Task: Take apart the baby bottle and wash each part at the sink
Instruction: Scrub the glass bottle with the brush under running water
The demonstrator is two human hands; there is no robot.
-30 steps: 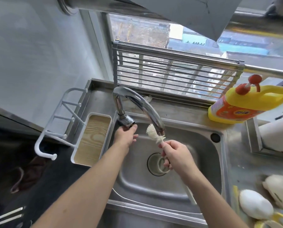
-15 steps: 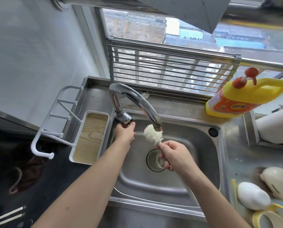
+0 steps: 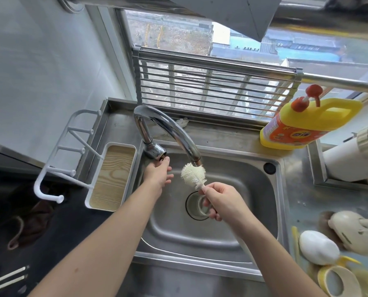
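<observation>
1. Step in hand, as judged: rinsing the brush point(image 3: 193, 175). The right hand point(image 3: 221, 202) has its fingers clamped on the handle, with the bristles just under the tap point(image 3: 168, 125).
2. The left hand point(image 3: 158, 173) touches the tap's valve; whether its fingers pinch it cannot be told.
3. Next move, as judged: work the valve, then fetch the bottle parts point(image 3: 319, 247) lying on the counter right of the sink point(image 3: 200, 260).
4. Room: steel counter, a detergent jug point(image 3: 307, 123) and a barred window.

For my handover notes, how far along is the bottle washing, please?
Done: bottle seems apart; a white egg-shaped piece and a cream piece lie on the steel counter. In hand: right hand holds a white bristled brush under the curved chrome tap; left hand touches its base. Left: no water visible; washing remains.
</observation>
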